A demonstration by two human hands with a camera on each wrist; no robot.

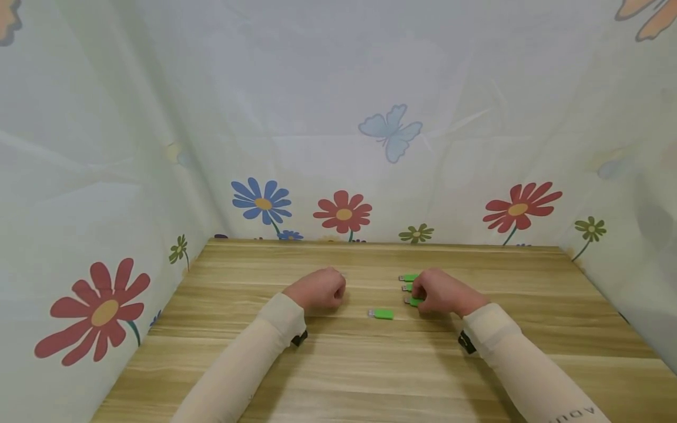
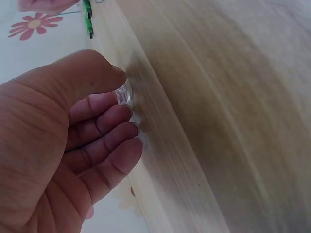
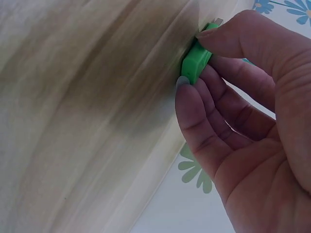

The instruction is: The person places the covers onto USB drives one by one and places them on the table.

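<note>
My right hand (image 1: 444, 291) pinches a green USB stick (image 3: 196, 60) between thumb and fingers, low over the wooden table. Its metal plug points left in the head view. Two more green USB sticks, the far one (image 1: 408, 278) and a nearer one (image 1: 406, 288), lie just beyond it, partly covered by the hand. Another green USB stick (image 1: 382, 314) lies between my hands, nearer to me. To the left, my left hand (image 1: 319, 289) has its fingers curled, and in the left wrist view its thumb and index finger pinch a small clear plastic piece (image 2: 125, 93) close to the tabletop.
The wood-grain table (image 1: 370, 376) reaches to a pale curtain (image 1: 317, 88) printed with flowers and a butterfly, which stands behind it and on both sides. Light sleeves and dark wrist straps are on both arms.
</note>
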